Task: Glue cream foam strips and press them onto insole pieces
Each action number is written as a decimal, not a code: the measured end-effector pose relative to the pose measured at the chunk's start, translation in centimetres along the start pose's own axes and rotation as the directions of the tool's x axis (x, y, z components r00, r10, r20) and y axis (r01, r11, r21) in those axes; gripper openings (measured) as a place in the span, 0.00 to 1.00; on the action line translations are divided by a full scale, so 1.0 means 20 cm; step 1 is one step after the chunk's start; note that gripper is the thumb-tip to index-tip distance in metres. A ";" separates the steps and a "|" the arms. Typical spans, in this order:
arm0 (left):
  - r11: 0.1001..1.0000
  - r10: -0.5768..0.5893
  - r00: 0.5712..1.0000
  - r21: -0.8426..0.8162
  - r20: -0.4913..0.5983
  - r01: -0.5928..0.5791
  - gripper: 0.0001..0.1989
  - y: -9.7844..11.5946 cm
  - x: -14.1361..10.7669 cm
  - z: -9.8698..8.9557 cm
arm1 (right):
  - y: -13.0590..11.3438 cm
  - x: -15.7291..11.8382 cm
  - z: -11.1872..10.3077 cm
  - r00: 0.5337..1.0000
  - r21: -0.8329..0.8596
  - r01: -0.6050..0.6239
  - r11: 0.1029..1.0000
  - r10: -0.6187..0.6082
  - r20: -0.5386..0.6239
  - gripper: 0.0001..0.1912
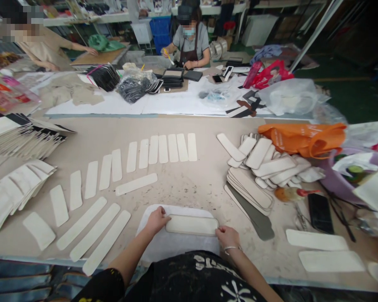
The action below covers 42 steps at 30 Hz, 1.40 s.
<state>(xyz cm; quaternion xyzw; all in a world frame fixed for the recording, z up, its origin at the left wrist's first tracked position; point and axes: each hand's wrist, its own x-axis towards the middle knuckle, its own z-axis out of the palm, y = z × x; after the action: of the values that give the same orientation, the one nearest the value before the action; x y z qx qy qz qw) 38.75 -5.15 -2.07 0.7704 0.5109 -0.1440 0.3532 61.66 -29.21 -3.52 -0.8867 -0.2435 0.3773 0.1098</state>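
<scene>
A pale rounded strip (192, 225) with a darker edge lies lengthwise before me over a white sheet (179, 248). My left hand (157, 219) pinches its left end between thumb and fingers. At the opposite end, my right hand (228, 237) grips the lower corner, a bracelet on its wrist. Similar cream strips stand in a curved row, among them one strip (132, 157) near the row's middle. Three longer strips (96, 230) lie slanted to the left of my left arm. Right of my hands is a stack of edged strips (250, 188) with a grey piece (261, 224) beneath.
A loose heap of strips (271, 161) sits by an orange bag (302, 138). On the right are a small bottle (290, 194), a black phone (320, 213) and a purple basin (334, 182). Bundled pieces (22, 184) fill the left side. Two people work across the table.
</scene>
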 end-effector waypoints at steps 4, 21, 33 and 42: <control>0.996 0.047 0.999 -0.081 0.006 -0.046 0.08 -0.07 -0.06 0.01 | 0.00 0.00 0.00 1.000 -0.009 0.002 1.000 -0.002 0.003 0.14; 0.999 0.042 0.999 -0.014 -0.018 -0.042 0.09 -0.08 -0.10 0.06 | -0.01 0.03 0.03 0.998 0.004 -0.054 0.999 0.054 -0.021 0.10; 0.999 0.020 1.000 0.049 0.004 -0.020 0.10 -0.06 -0.06 0.05 | -0.03 0.04 0.03 0.995 0.002 -0.095 0.995 0.095 -0.043 0.08; 0.997 -0.004 1.000 0.071 0.028 0.002 0.11 -0.05 -0.07 0.05 | -0.04 0.03 0.01 0.997 -0.072 -0.083 0.994 0.083 -0.005 0.09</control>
<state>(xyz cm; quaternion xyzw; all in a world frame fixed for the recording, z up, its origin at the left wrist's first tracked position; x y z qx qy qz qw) 37.52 -6.49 -2.35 0.7795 0.5018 -0.1734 0.3326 61.66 -28.18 -3.70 -0.8998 -0.2197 0.3717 0.0623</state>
